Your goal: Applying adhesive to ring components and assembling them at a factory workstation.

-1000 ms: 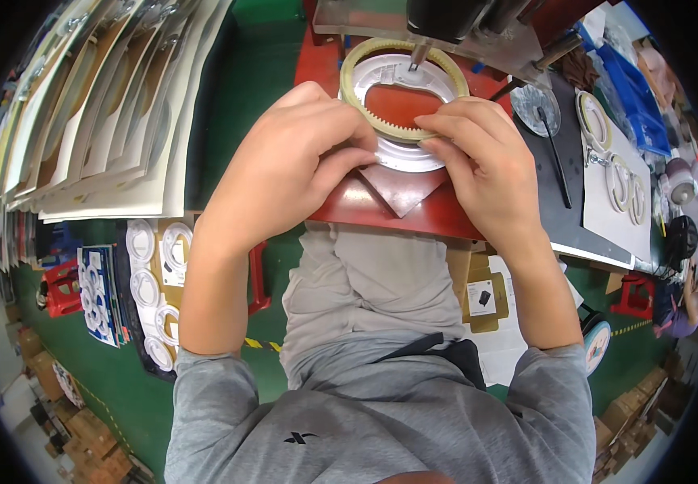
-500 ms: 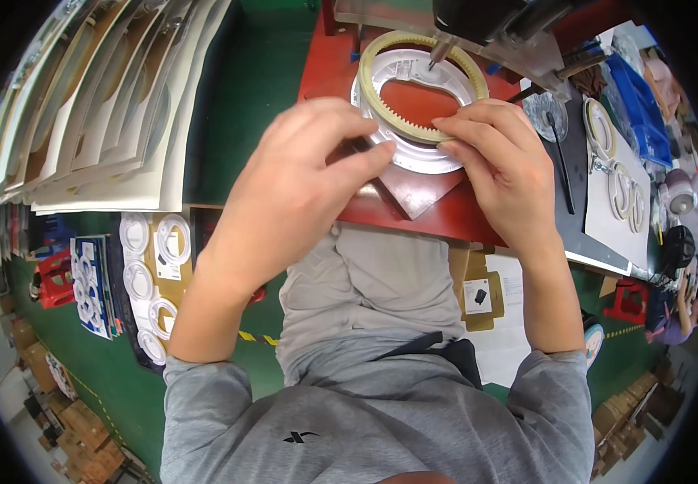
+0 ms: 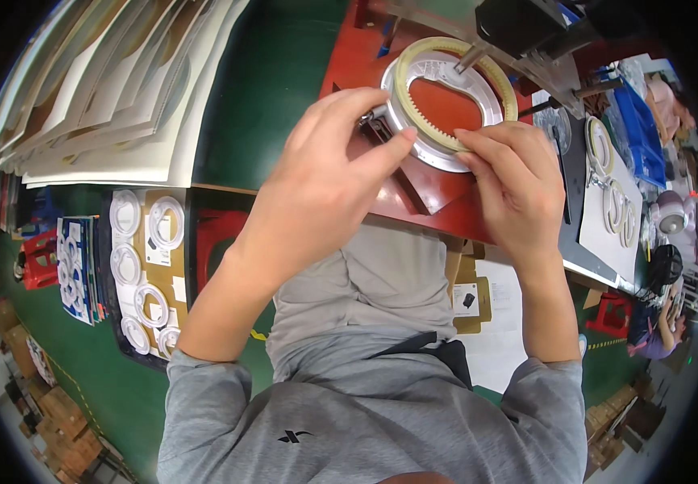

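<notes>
A cream ring with inner teeth rests tilted over a larger white ring-shaped part on a red fixture. With fingers pinched, my right hand grips the front right rim of the toothed ring. On the other side, my left hand has thumb and index finger spread apart, their tips at the left and front left edge of the rings. A small metal piece shows between that thumb and finger. A metal rod comes down from above over the back of the white part.
The red base plate belongs to a press-like machine with a dark head. Large sheets stand stacked at left. White rings lie on a cardboard-lined tray below. At right are a blue bin and rings on white paper.
The view has shifted, so the machine and rings sit farther right. My left thumb and index finger have spread apart along the rings' edge. My right hand keeps its pinch on the toothed ring.
</notes>
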`<action>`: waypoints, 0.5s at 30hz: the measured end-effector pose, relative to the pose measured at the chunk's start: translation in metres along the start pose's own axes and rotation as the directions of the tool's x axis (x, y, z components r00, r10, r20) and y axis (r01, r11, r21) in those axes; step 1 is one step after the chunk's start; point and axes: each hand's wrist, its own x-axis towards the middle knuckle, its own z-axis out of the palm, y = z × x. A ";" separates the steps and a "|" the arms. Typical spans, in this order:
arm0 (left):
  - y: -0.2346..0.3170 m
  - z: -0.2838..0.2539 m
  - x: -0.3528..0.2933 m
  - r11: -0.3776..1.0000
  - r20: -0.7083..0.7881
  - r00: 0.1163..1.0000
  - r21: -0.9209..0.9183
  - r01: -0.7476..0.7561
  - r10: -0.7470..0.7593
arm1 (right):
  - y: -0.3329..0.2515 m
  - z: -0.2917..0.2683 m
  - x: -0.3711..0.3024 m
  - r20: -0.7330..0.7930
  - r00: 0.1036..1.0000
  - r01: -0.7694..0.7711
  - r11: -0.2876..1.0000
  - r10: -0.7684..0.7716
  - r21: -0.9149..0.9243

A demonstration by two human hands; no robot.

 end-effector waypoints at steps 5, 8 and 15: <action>0.010 0.008 -0.009 0.984 -0.038 0.993 -0.145 0.105 -0.112 | -0.009 0.005 -0.002 -0.045 0.999 -0.023 1.000 0.023 0.003; 0.010 0.008 -0.007 0.973 -0.069 0.988 -0.193 0.124 -0.139 | -0.012 0.007 -0.003 -0.056 0.997 -0.043 0.999 0.043 0.006; 0.006 0.015 -0.001 0.968 -0.196 0.962 -0.205 0.147 -0.188 | -0.017 0.012 -0.004 -0.059 0.994 -0.088 0.996 0.089 0.018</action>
